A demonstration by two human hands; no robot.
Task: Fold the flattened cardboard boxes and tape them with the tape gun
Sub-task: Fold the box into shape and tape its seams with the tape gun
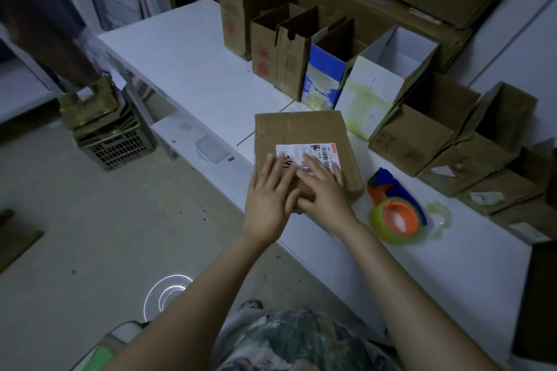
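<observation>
Brown box [304, 141], orange-blue tape gun [391, 199]

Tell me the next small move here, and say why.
Probably lift the right hand off the box and reach for the tape gun, with the left hand holding the top down. Both hands lie flat on the box top, and the tape gun rests untouched on the table, just right of the box.
</observation>
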